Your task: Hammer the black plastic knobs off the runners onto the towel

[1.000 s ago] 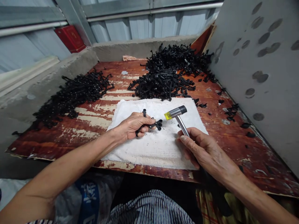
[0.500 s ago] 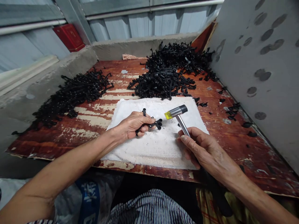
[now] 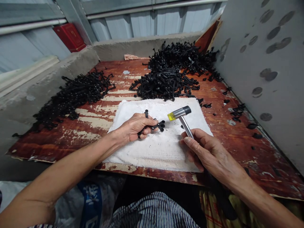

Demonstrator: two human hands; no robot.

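Observation:
My left hand point(image 3: 140, 125) is closed around several small black parts point(image 3: 161, 125) with round ends, which stick out past the thumb and above the fingers. Below them lies a white cloth point(image 3: 142, 155) dotted with tiny dark bits. On the right, my right hand point(image 3: 204, 144) grips a mallet point(image 3: 179, 112) by its shaft. The mallet's metal head has a yellow face at the left and a black one at the right. Its head is raised just right of the black parts, apart from them. The long black handle runs down below my wrist.
A large heap of black parts point(image 3: 166, 82) lies behind the cloth, and another heap point(image 3: 78, 95) at the left. Small black scraps point(image 3: 237, 110) are scattered along the grey panel point(image 3: 256, 63) on the right. A low concrete ledge point(image 3: 114, 50) borders the worn wooden tabletop point(image 3: 90, 123).

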